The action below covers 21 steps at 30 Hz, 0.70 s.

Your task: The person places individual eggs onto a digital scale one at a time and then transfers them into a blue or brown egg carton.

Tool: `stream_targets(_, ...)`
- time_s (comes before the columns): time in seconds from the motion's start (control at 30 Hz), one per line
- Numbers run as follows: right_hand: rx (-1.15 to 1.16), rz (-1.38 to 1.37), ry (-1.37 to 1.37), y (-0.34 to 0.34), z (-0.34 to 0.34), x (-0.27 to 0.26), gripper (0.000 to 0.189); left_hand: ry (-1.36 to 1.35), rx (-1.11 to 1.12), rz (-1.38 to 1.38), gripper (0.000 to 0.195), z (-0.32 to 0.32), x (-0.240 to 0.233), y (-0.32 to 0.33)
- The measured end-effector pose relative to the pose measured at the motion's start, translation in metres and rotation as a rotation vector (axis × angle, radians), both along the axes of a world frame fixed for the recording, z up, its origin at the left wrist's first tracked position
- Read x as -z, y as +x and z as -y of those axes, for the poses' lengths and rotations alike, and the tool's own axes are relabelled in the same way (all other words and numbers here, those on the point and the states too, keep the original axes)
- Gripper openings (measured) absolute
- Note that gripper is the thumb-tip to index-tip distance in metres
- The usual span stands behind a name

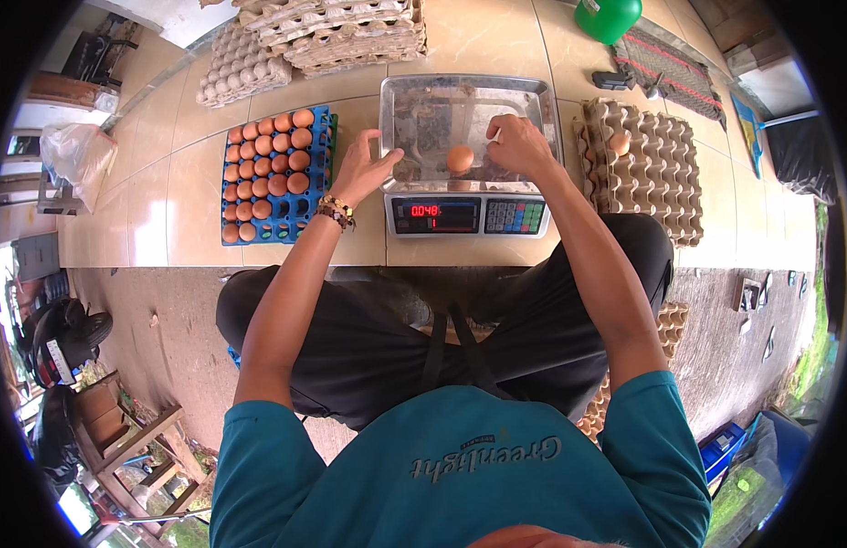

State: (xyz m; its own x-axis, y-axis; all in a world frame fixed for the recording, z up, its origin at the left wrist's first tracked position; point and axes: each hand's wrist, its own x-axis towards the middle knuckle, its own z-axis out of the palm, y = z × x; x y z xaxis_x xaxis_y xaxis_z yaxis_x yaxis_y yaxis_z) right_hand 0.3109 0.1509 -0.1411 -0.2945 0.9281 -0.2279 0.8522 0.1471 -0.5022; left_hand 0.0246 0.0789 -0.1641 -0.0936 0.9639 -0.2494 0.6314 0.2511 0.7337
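A single brown egg [459, 159] rests in the metal pan [437, 103] of a digital scale [401, 229], whose red display is lit. At the pan's left edge my left hand [366, 168] is open, thumb and fingers spread and holding nothing. My right hand [522, 145] is over the right part of the pan, fingers curled with a gap between thumb and forefinger; it shows nothing in its grasp and is apart from the egg. Left of the scale, a blue plastic egg tray [281, 229] holds many brown eggs, with several bare cups at its near right corner.
Stacked pulp egg trays [659, 171] stand on the right, one egg [620, 143] on top. More pulp trays [355, 34] are piled at the back, near a green plastic container [607, 19]. The tiled ledge [190, 253] ends just before my folded legs.
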Motion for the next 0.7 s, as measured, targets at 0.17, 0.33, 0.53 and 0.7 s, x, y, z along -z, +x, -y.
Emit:
stream_targets(0.17,-0.012,-0.001,-0.003,-0.002,0.002,-0.002,0.023,-0.028,-0.007,0.006,0.072,0.0,-0.001,0.001)
stream_targets(0.33,-0.04,-0.004,0.018,-0.004,0.006,-0.004,0.021,-0.025,0.001,-0.012,0.072,0.0,0.001,0.0)
stream_targets(0.53,-0.116,-0.079,0.073,-0.002,0.005,0.008,0.019,-0.014,0.012,-0.024,0.072,0.001,0.001,0.0)
stream_targets(0.7,-0.163,-0.033,0.255,0.006,-0.001,0.034,0.025,0.006,0.029,-0.029,0.071,0.0,0.002,0.002)
